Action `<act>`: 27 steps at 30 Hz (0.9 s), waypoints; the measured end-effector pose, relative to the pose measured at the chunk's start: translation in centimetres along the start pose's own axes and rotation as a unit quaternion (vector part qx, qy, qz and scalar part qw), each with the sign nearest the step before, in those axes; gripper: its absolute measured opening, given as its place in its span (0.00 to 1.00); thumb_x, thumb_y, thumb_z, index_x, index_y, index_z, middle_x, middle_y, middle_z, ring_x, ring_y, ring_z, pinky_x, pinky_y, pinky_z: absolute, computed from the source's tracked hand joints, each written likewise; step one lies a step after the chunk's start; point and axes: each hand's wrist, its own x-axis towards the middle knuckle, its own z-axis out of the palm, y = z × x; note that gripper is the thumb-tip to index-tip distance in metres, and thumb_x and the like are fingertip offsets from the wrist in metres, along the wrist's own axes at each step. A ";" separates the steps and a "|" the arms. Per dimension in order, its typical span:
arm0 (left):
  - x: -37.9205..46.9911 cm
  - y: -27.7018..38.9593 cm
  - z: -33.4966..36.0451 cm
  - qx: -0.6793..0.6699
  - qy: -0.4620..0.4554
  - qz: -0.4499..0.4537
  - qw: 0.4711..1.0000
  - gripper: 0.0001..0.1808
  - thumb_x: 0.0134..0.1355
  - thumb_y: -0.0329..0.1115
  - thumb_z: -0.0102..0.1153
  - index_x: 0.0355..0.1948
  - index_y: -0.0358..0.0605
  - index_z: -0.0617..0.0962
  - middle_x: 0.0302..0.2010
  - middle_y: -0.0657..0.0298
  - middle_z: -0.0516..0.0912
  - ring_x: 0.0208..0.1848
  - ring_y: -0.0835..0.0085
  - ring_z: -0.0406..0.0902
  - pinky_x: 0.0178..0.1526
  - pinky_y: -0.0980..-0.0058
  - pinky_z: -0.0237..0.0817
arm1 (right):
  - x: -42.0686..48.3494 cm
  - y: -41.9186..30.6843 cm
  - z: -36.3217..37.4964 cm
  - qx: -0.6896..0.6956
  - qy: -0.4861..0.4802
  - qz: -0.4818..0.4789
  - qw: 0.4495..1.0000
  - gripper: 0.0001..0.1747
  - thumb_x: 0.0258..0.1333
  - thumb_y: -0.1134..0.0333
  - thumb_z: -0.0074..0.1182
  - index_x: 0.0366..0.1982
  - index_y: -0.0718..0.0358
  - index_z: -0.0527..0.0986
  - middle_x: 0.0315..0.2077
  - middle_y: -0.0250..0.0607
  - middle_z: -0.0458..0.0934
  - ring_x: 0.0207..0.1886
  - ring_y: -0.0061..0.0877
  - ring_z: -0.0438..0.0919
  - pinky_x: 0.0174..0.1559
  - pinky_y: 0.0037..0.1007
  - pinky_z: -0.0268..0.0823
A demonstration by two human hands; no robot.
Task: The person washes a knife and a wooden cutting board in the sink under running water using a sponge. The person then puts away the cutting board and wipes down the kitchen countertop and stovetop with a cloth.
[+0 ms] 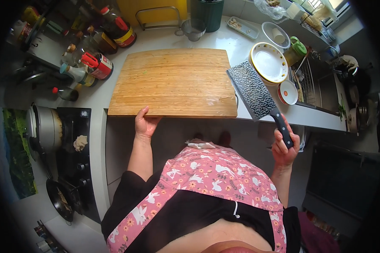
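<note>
My right hand [285,148] grips the black riveted handle of a cleaver [251,90]. Its broad blade has a dark, hammered-looking face and is raised past the right edge of a wooden cutting board [171,82]. The board lies on the counter, bare apart from tiny scraps and a wet-looking patch near its right front corner. At the board's front edge, my left hand [146,124] holds on with the thumb on top; the other fingers are hidden underneath.
Sauce bottles [96,64] crowd the left. Right of the board stand white bowls [269,62], a green-lidded jar [296,52] and a sink [323,82]. A clear cup [193,30] and a small tray [243,27] sit behind. A stove [74,142] with a pot [46,128] is at left.
</note>
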 end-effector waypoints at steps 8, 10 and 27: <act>-2.3 2.3 0.0 -0.051 0.068 0.133 0.987 0.24 0.46 0.27 0.49 0.48 0.40 0.71 0.45 0.57 0.76 0.48 0.60 0.74 0.51 0.58 0.67 | -2.3 -2.8 0.7 0.012 -0.043 -0.056 0.997 0.34 0.54 0.65 0.37 0.62 0.68 0.47 0.29 0.52 0.68 0.08 0.11 0.57 0.10 0.13 0.49; -3.6 2.6 0.4 -0.020 0.069 0.156 0.985 0.26 0.45 0.26 0.49 0.50 0.40 0.70 0.46 0.57 0.76 0.50 0.60 0.72 0.52 0.59 0.66 | -3.0 -4.2 0.1 0.014 -0.038 -0.076 0.996 0.35 0.55 0.65 0.37 0.63 0.68 0.46 0.29 0.53 0.68 0.08 0.11 0.57 0.11 0.13 0.50; -8.9 5.0 9.9 0.009 0.046 0.216 0.975 0.29 0.48 0.34 0.51 0.54 0.39 0.67 0.49 0.54 0.74 0.49 0.59 0.72 0.50 0.59 0.67 | -8.2 -14.4 -4.0 -0.029 0.021 -0.235 0.971 0.32 0.54 0.66 0.39 0.60 0.70 0.52 0.29 0.52 0.68 0.07 0.10 0.54 0.11 0.12 0.50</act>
